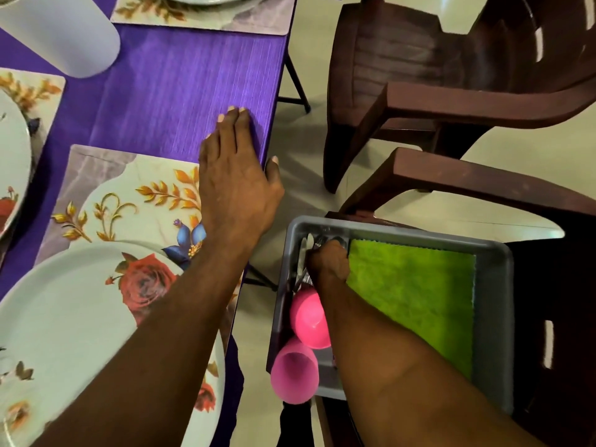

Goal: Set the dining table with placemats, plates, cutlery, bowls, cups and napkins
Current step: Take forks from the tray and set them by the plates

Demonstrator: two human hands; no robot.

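My left hand (237,175) lies flat and open on the purple table's right edge, partly over a floral placemat (129,188). A white plate with a red rose (80,317) sits on that placemat, under my left forearm. My right hand (329,261) reaches down into a grey tub (493,317) on a chair, its fingers closed around metal cutlery (304,253) at the tub's far left corner. Two pink cups (308,321) lie in the tub beside a green napkin (412,295).
A white cup (64,37) stands at the table's far left. More placemats with plates (206,11) sit at the top and the left edge (13,162). Two brown plastic chairs (451,75) stand to the right of the table on a pale tiled floor.
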